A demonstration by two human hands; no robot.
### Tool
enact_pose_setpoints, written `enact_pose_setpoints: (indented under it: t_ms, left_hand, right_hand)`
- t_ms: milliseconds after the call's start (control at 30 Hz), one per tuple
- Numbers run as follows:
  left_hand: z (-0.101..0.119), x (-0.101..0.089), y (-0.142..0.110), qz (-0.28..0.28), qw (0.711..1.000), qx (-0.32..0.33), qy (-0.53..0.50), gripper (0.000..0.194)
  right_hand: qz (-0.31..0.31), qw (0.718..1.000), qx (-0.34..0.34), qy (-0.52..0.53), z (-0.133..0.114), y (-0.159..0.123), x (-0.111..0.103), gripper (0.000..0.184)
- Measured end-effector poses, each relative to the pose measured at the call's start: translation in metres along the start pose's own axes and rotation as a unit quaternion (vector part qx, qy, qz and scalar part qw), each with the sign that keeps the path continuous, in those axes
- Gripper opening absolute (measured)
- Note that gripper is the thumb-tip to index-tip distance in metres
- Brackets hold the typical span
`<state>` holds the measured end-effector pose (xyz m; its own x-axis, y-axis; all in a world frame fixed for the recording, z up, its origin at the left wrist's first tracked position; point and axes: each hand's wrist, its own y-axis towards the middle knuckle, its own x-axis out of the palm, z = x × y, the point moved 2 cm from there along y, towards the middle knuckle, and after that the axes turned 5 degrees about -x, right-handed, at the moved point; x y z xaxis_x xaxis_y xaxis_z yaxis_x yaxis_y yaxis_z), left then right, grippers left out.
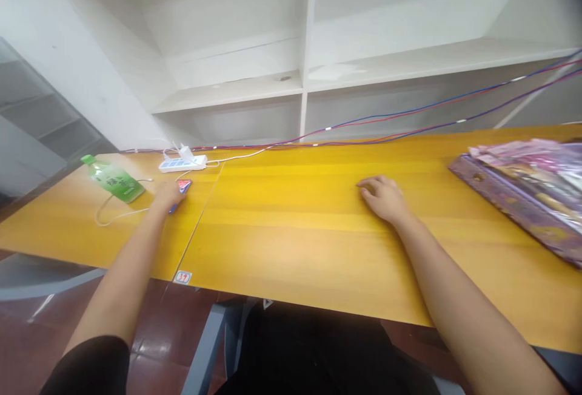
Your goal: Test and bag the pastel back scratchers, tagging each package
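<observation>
My left hand (168,193) is on the left part of the table, closed over a small flat red-and-blue object (184,185). Its edges show beyond my fingers; blur and the hand hide what kind of thing it is. A white cable (105,223) curves over the tabletop towards my left wrist. Left of that hand is a green-capped bottle (117,180) with a green label, leaning in the view. My right hand (384,198) rests on the bare yellow wooden table (282,219), fingers loosely bent, thumb apart, holding nothing.
A white power strip (182,163) with plugged-in chargers lies at the back left. Red and blue wires (386,117) run along the rear edge before white shelving (304,31). A purple patterned case (513,201) with plastic-wrapped items sits at right. A number label (182,277) marks the front edge.
</observation>
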<state>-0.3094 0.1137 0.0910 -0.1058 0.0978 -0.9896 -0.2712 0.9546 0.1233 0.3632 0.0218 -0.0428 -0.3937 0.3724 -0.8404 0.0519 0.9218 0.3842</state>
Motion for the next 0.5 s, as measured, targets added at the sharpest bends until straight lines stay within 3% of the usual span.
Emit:
enact_pose_setpoints:
  t_ms: [67, 167, 300, 400, 500]
  left_hand:
    - [0.032, 0.006, -0.007, 0.063, 0.997, 0.037, -0.017, 0.065]
    - [0.104, 0.029, -0.034, 0.109, 0.982, 0.129, -0.08, 0.06]
    - [0.197, 0.056, -0.089, 0.123, 0.905, 0.268, -0.307, 0.045]
    - [0.223, 0.061, -0.114, 0.066, 0.852, 0.385, -0.349, 0.039]
    - [0.215, 0.06, -0.112, 0.017, 0.821, 0.404, -0.402, 0.023]
  right_hand:
    - [-0.013, 1.0, 0.0, 0.003, -0.006, 0.001, -0.006, 0.036]
    - [-0.013, 1.0, 0.001, 0.007, -0.013, 0.002, -0.012, 0.034]
    - [-0.012, 1.0, 0.009, 0.016, -0.022, 0.001, -0.014, 0.034]
    - [-0.042, 0.999, 0.0, 0.022, -0.027, 0.002, -0.021, 0.035]
    - [-0.099, 0.995, -0.011, 0.031, -0.021, 0.0, -0.052, 0.03]
